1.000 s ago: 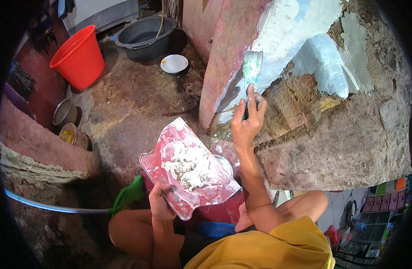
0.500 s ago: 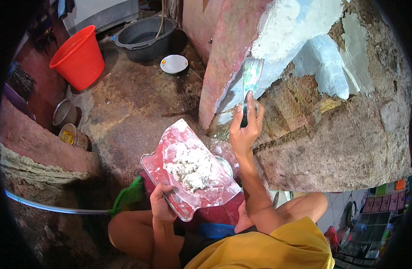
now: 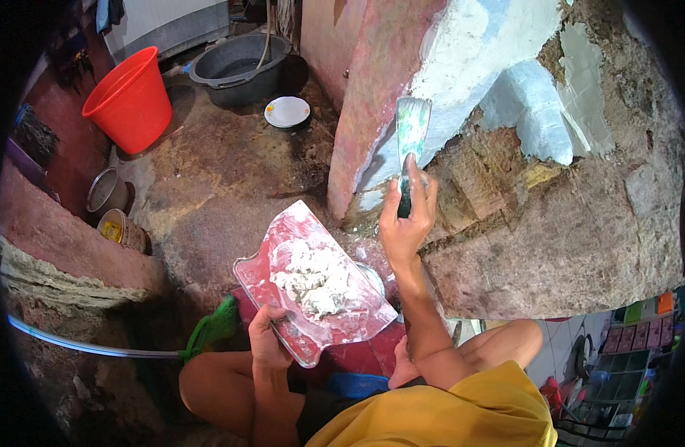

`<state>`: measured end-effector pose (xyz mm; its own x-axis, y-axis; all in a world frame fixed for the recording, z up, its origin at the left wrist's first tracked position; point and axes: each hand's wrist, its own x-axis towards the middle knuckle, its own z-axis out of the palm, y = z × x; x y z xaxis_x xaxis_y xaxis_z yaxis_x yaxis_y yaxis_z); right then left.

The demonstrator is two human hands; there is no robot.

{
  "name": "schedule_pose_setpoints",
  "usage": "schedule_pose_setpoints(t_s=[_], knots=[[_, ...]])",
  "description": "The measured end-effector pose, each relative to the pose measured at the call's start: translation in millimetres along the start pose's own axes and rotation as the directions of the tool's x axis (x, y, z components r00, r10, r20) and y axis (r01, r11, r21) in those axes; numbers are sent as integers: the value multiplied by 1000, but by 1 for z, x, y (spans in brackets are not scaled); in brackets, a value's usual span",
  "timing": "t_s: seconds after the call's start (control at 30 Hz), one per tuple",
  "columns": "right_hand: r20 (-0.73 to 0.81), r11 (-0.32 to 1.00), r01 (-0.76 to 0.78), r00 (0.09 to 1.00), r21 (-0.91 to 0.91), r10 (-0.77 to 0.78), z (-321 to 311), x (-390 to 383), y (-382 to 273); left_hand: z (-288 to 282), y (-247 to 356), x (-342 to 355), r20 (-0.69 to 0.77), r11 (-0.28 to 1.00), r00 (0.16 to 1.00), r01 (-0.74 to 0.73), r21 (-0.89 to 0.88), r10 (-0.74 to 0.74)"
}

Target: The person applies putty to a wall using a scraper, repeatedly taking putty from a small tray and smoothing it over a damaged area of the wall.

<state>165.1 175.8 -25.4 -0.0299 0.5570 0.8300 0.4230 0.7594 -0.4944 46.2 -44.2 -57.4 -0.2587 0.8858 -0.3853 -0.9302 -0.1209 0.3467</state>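
My left hand (image 3: 270, 337) grips the lower left edge of a red board (image 3: 257, 272) with a broken-looking outline, thumb on top. A heap of wet white putty (image 3: 316, 279) lies on the board. In my right hand (image 3: 408, 223) is a putty knife (image 3: 412, 127), its dark handle in my fingers and its index finger stretched along it. The blade, smeared white and green, points away from me and lies at the wall, over the lower edge of the white putty coat (image 3: 461, 52); whether it touches cannot be made out. Bare rough wall (image 3: 499, 246) shows below the coat.
At the back left stand a red bucket (image 3: 134, 104) and a black basin (image 3: 238, 78) with a hose in it. A white plate (image 3: 288, 112) lies near the basin. Small pails (image 3: 124, 229) line the left wall. A green broom-like bundle (image 3: 212, 328) is by my left knee.
The putty knife has shifted slightly left and turned more upright against the wall. My right hand moved a little with it; the left hand and board stay nearly still.
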Motion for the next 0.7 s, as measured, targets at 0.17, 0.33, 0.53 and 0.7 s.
schedule_pose_setpoints(t_s=[0.17, 0.33, 0.53, 0.7], knots=[[-19, 1000, 19, 1000, -1, -19, 5, 12, 3, -1, 0, 1, -4, 1000, 1000, 4, 30, -3], [26, 999, -44, 999, -2, 44, 4, -8, 4, 4, 0, -1, 2, 1000, 1000, 0, 31, 0], [-43, 1000, 8, 999, -1, -9, -1, 13, -3, 2, 0, -1, -1, 1000, 1000, 3, 24, -3], [-54, 1000, 18, 998, -23, -19, 8, 16, 5, 0, 2, -1, 63, 999, 997, 49, -11, -48]])
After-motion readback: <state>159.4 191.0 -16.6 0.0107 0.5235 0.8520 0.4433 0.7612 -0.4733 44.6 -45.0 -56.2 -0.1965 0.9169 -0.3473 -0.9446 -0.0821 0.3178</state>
